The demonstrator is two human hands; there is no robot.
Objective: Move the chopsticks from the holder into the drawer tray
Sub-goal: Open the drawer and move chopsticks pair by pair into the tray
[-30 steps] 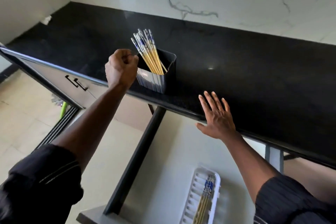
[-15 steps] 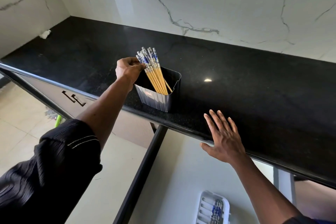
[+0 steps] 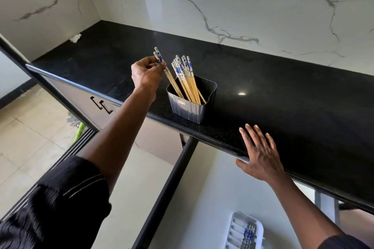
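tray (image 3: pixel 235 226): cut off by the bottom edge; only its far end shows.
tray chopsticks (image 3: pixel 248 232): run out of frame; count unclear.
holder (image 3: pixel 188 109): its wall hides the lower ends of the bundle (image 3: pixel 185 75) and the pinched pair (image 3: pixel 172 81); red label unreadable.
left hand (image 3: pixel 146 74): fingertips mostly hidden behind its back.
white scrap (image 3: pixel 75 38): on the tabletop's (image 3: pixel 283 91) far corner, too small to identify.

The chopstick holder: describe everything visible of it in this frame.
The holder is a dark, squarish cup with rounded corners, plastic by its look, with ribbed walls and a small red mark on the front. It stands upright near the front edge of the black countertop. A bundle of chopsticks leans inside it; the left hand pinches a separate pair, lower ends inside. No hand touches the holder.
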